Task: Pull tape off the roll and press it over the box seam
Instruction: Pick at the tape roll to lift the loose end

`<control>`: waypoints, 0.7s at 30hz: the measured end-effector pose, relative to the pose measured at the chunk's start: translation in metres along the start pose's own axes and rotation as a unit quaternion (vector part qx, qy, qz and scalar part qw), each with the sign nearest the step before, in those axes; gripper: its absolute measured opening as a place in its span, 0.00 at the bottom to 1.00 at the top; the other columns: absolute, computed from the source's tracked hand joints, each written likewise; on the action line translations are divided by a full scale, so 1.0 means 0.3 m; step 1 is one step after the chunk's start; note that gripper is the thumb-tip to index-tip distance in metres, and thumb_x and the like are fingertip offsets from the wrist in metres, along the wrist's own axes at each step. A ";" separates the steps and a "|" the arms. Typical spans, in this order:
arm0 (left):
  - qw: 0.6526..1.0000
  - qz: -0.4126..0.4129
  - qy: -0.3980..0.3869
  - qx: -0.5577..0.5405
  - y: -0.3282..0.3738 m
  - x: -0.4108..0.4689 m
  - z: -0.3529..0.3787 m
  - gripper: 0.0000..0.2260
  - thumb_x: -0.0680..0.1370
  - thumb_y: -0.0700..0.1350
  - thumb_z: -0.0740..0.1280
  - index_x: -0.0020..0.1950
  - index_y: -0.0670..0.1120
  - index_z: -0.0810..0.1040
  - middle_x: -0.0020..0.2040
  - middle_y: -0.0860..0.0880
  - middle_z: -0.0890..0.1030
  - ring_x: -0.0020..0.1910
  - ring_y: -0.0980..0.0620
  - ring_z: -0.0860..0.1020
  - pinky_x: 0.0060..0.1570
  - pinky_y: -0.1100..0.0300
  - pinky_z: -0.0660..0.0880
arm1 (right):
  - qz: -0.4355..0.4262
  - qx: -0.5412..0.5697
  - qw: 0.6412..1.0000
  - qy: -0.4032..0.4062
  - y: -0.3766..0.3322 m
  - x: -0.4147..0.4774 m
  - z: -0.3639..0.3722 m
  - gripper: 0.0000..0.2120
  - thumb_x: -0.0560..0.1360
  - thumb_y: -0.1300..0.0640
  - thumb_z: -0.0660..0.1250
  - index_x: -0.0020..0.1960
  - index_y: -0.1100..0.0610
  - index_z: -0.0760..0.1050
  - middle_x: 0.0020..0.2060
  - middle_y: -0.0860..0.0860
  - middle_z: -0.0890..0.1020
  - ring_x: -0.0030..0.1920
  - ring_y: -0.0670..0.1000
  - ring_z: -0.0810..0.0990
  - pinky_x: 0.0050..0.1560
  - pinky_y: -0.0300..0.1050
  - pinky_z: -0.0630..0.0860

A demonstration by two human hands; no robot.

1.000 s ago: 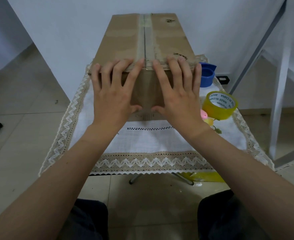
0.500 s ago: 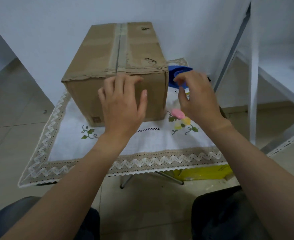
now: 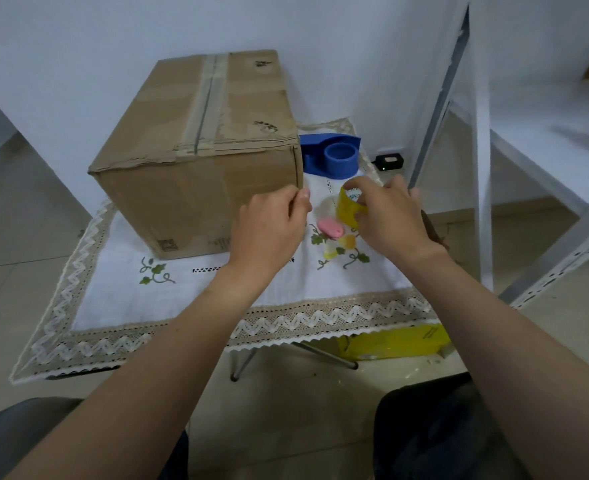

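The fingers [image 3: 357, 184] of the right hand [image 3: 390, 220] are curled round the yellow tape roll [image 3: 346, 207]. They clamp it by its rim and hold it just above the table, to the right of the cardboard box [image 3: 196, 192]. The left hand [image 3: 269, 221] sits just beside the roll, thumb pressed to forefinger; whether they pinch the loose tape end I cannot tell. The roll looks light and rigid, a hard ring of slick film. It is probably best gripped across its edges, since the free end is likely thin, floppy and prone to sticking to itself. The seam [image 3: 204, 105] runs along the box's scuffed, matte top under older tape. A lace-edged tablecloth [image 3: 147, 306] covers the table.
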State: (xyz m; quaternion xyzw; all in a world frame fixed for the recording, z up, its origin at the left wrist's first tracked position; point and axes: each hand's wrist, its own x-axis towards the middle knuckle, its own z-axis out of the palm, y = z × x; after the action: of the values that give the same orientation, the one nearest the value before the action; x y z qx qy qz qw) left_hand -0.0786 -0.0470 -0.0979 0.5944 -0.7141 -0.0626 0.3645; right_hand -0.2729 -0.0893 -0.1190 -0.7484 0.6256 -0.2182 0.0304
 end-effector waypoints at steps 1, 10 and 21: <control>0.999 -0.021 -0.031 -0.039 0.000 -0.002 0.001 0.15 0.85 0.50 0.59 0.46 0.48 0.83 0.34 0.58 0.82 0.34 0.54 0.82 0.41 0.50 0.80 | 0.011 0.049 0.999 0.022 -0.018 -0.007 -0.012 0.22 0.79 0.64 0.66 0.69 0.47 0.72 0.48 0.48 0.82 0.62 0.57 0.69 0.54 0.51 0.63; 0.916 -0.214 -0.092 -0.327 0.002 -0.046 -0.057 0.14 0.86 0.52 0.62 0.45 0.52 0.82 0.38 0.53 0.83 0.41 0.50 0.84 0.39 0.58 0.74 | 0.049 0.413 0.909 0.009 -0.229 -0.126 -0.109 0.10 0.80 0.58 0.71 0.58 0.48 0.75 0.40 0.52 0.81 0.36 0.45 0.76 0.39 0.43 0.74; 0.898 -0.232 -0.067 -0.367 -0.124 -0.200 -0.176 0.12 0.82 0.47 0.69 0.46 0.38 0.83 0.39 0.43 0.78 0.39 0.47 0.78 0.46 0.49 0.77 | -0.001 0.410 0.905 -0.113 -0.317 -0.177 -0.014 0.15 0.82 0.53 0.69 0.68 0.47 0.75 0.39 0.51 0.84 0.36 0.46 0.82 0.37 0.47 0.80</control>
State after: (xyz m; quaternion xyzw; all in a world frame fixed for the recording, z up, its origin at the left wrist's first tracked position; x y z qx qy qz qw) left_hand -0.0157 0.0143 -0.1057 0.5613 -0.5054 -0.4425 0.4834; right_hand -0.1933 -0.0175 -0.1002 -0.6900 0.4727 -0.3697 0.4047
